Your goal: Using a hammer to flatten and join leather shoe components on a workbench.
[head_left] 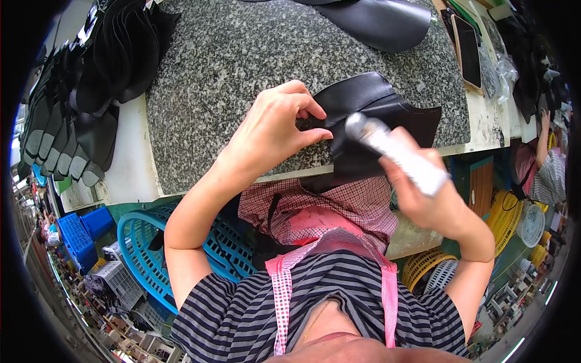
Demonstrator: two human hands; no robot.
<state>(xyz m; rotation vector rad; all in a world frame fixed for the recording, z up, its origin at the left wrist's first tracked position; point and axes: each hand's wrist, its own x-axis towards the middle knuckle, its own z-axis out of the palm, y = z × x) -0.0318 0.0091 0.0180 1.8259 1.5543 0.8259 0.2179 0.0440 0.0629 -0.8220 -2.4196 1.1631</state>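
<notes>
A folded black leather piece (393, 118), with stitching along one edge, lies on the speckled stone slab and hangs over its near edge. My left hand (278, 118) has its thumb and forefinger curled onto the left edge of this leather, gripping it there. Above the leather, my right hand (417, 187) is wrapped round a hammer (402, 154). The hammer has a pale handle and a rounded metal head, and it is smeared by motion. Whether its head touches the leather I cannot tell.
Stacked black leather pieces (115, 60) fill the slab's left side. Another black piece (387, 24) lies at the far edge, and a phone (466, 51) on the right. A blue basket (142, 242) and yellow baskets (508, 218) stand below the table. Another person (548, 169) is at far right.
</notes>
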